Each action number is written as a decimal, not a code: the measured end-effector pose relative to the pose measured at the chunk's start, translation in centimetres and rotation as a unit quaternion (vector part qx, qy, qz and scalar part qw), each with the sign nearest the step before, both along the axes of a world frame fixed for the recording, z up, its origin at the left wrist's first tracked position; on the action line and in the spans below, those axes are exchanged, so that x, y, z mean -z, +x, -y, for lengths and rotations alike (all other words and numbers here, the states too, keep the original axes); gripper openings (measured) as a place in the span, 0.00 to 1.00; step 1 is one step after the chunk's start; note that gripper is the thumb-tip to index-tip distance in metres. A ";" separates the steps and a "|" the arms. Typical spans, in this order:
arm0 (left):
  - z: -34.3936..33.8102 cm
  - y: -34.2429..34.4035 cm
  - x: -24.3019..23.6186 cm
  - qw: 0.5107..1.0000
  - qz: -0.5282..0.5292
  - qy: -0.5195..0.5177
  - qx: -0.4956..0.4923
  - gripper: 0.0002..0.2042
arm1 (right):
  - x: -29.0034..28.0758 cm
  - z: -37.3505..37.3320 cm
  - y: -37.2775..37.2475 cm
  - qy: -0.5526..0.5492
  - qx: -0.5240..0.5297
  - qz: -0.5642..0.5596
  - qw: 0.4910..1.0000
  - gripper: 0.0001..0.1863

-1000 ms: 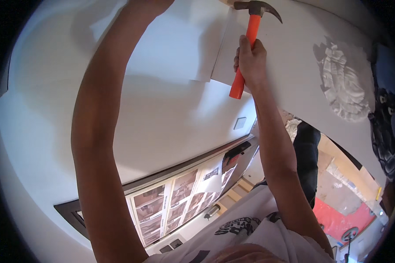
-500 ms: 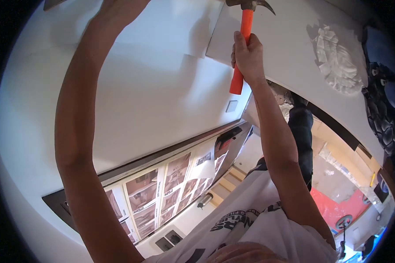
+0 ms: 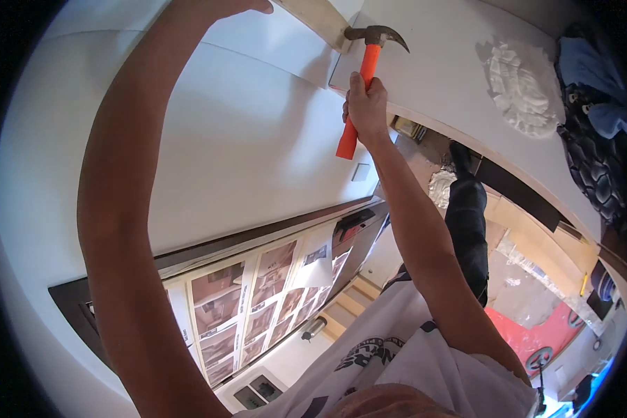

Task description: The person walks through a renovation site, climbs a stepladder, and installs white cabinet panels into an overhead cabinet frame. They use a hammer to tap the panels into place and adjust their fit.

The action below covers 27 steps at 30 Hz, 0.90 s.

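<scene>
My right hand (image 3: pixel 366 108) is wrapped round the orange handle of a claw hammer (image 3: pixel 369 66). The steel head is up, its claw pointing right and its striking face at the end of a pale wooden board (image 3: pixel 315 19); I cannot tell if they touch. That board runs out of the top edge along a white wall panel (image 3: pixel 223 139). At the top, my left hand (image 3: pixel 247 5) is mostly cut off by the frame. One of its digits reaches toward the board, and the other fingers are hidden.
A white surface (image 3: pixel 439 63) on the right carries crumpled white plastic (image 3: pixel 526 87) and a dark quilted jacket (image 3: pixel 592 174). Below the wall panel are a dark ledge (image 3: pixel 272 233) and a sheet of pictures (image 3: pixel 258 299). A red floor patch (image 3: pixel 533 334) lies at lower right.
The hammer and my right hand have shifted left and down in the picture, with the head now at the board's end. More of the board and a digit of my left hand have come into view.
</scene>
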State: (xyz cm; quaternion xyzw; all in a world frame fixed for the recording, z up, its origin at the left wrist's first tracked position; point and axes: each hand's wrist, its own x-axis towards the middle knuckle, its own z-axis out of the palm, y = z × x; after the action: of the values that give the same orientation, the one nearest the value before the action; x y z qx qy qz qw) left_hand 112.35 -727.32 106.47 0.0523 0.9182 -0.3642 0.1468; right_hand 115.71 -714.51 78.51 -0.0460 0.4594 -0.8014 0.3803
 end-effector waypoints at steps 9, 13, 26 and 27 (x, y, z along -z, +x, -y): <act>-0.4 -0.9 1.7 0.996 0.000 -0.047 -0.075 0.34 | 0.5 -2.8 -0.8 0.050 -0.044 -0.026 0.997 0.14; 1.1 5.0 2.5 0.996 -0.046 -0.076 0.014 0.29 | 0.8 -11.1 2.3 0.114 -0.126 -0.172 0.970 0.14; -16.2 16.4 3.2 0.991 -0.064 -0.106 -0.051 0.32 | 5.6 -46.3 5.1 0.443 -0.054 -0.436 0.782 0.15; -18.3 17.5 3.4 0.991 -0.070 -0.094 -0.062 0.33 | 5.8 -48.1 5.9 0.468 -0.044 -0.418 0.777 0.15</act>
State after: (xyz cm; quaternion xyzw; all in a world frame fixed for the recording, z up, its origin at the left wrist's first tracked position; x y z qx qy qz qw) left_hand 129.83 -709.04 103.06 -0.0443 0.8895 -0.4416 0.1091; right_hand 121.59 -666.44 72.69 -0.2129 0.8894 -0.3716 0.1601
